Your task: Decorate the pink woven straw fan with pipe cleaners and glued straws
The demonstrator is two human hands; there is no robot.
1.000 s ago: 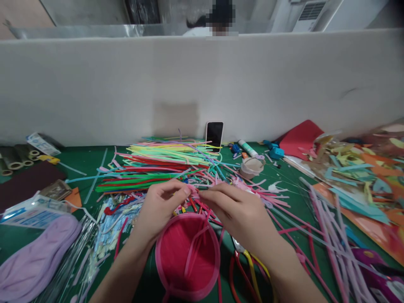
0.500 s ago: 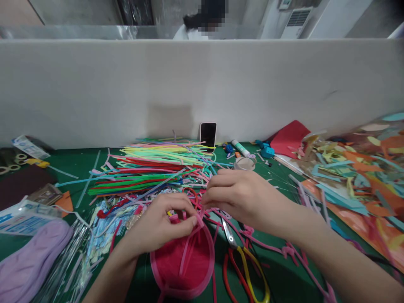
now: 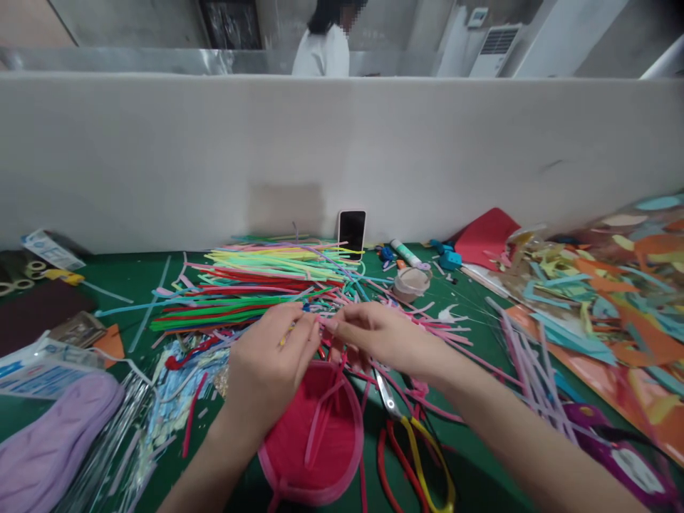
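Observation:
My left hand [image 3: 275,356] is closed, back turned up, just above the top rim of a deep-pink oval piece [image 3: 304,449] edged in fuzzy pink. Opposite it, my right hand [image 3: 377,335] pinches with thumb and fingers. Between the fingertips shows a bit of pink pipe cleaner [image 3: 319,325], mostly hidden by the fingers. Folded pink strips lie across the oval piece. Scissors [image 3: 420,456] with red and yellow handles lie beside it, blades pointing away from me under my right wrist.
A heap of coloured pipe cleaners [image 3: 256,285] lies ahead, with a phone [image 3: 352,229] propped behind. Right are a small round tub [image 3: 411,283], lilac strips [image 3: 526,363], a purple tool [image 3: 620,456] and paper scraps [image 3: 598,285]. Left lies a lilac padded item [image 3: 58,434]. A white partition [image 3: 427,157] stands behind.
Both hands have shifted off the oval piece's top rim, the left turning back-up and the right moving slightly lower. The long knotted pink strand under my right forearm no longer shows there.

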